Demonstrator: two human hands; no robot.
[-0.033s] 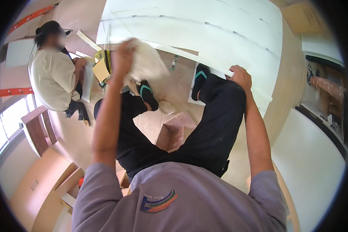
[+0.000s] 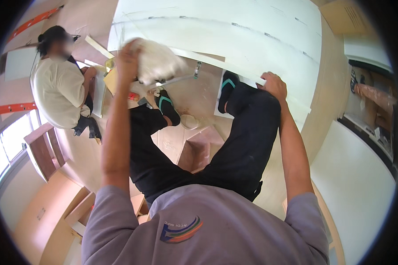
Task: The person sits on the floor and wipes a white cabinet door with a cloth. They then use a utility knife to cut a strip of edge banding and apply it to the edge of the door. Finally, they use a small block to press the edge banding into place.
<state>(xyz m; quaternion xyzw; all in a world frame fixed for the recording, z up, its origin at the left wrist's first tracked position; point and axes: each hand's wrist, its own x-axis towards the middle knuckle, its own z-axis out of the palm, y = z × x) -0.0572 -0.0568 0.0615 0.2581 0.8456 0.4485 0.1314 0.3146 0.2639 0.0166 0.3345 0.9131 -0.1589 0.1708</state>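
White panel (image 2: 252, 51), landmark: its broad top is offering free passage beyond the near edge.

Floor gap (image 2: 201, 95), before the panel's near edge: is lying open between left sandal (image 2: 165, 104) and right sandal (image 2: 227, 88); a small tube (image 2: 197, 70) is intruding close to that edge.

White cloth (image 2: 161, 62), blurred: is hanging from the left grip (image 2: 129, 58), blocking approach to the panel's near left part.

Right grip (image 2: 275, 85): is occupying the panel's near edge, rightward.

Black trouser leg (image 2: 252, 126): is obstructing access before the panel, just below that grip.

Co-worker (image 2: 59, 84): is filling space left of the panel.
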